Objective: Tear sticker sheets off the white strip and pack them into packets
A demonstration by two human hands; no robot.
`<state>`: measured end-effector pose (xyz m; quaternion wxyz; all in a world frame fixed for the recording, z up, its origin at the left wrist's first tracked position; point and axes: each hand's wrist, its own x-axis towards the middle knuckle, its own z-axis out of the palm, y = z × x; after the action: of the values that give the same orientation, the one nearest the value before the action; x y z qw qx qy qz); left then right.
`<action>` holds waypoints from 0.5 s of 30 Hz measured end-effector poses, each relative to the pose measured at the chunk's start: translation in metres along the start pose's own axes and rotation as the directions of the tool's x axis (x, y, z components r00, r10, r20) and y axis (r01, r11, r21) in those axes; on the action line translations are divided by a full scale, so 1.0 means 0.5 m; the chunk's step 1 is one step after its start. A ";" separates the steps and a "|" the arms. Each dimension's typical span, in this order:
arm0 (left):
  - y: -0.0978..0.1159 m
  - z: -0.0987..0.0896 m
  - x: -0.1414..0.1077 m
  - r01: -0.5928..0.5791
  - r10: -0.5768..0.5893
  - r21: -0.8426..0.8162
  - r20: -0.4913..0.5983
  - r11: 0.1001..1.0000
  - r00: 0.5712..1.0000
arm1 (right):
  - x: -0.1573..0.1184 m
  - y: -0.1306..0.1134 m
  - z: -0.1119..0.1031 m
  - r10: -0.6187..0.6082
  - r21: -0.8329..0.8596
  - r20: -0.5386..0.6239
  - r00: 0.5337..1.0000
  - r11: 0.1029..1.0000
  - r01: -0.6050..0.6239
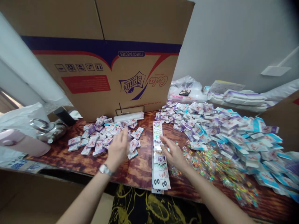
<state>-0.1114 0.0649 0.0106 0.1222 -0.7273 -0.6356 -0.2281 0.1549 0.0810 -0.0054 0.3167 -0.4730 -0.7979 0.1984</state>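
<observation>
My left hand (pixel 118 148) reaches over the near edge of a pile of small printed boxes (pixel 92 142). Its fingers stretch forward and I see nothing held in them; a watch is on that wrist. My right hand (pixel 173 153) is at the right edge of long printed strips (pixel 160 169), which lie stacked and carry rows of small coloured shapes. Thumb and fingers are apart there, with the fingertips over or touching the strips; which of these, I cannot tell. Small clear packets (pixel 217 161) with colourful contents lie to the right of this hand.
A large cardboard box (pixel 93 81) stands at the back. On the right spreads a big heap of flat and folded small boxes (pixel 233 130). A pink bottle (pixel 25 143) and a metal kettle (pixel 53 132) are at the left. Plastic bags (pixel 187 88) lie behind the heap.
</observation>
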 end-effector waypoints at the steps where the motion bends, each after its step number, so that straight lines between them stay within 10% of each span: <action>1: -0.031 -0.011 0.029 0.038 -0.037 0.044 -0.004 0.998 0.999 | 0.015 0.023 -0.004 -0.011 -0.064 0.027 1.000 0.998 0.013; 5: -0.066 -0.026 0.076 0.041 -0.031 0.091 -0.105 0.995 0.994 | 0.058 0.099 -0.016 -0.079 -0.186 0.204 0.976 0.975 0.118; 8: 0.016 -0.003 0.014 -0.185 0.182 -0.096 -0.033 0.978 0.983 | 0.069 0.127 -0.014 -0.112 -0.196 0.326 0.939 0.963 0.183; 11: 0.125 0.027 -0.079 -0.400 0.461 -0.306 0.160 0.864 0.873 | 0.071 0.136 -0.002 -0.114 -0.208 0.416 0.902 0.954 0.216; 15: 0.189 0.055 -0.139 -0.394 0.535 -0.415 0.309 0.820 0.787 | 0.066 0.135 0.013 -0.110 -0.233 0.462 0.880 0.943 0.240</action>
<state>-0.0202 0.0018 -0.0364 -0.0842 -0.9038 -0.3976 -0.1344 0.1812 0.1417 -0.0411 0.0729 -0.3810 -0.9086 0.1549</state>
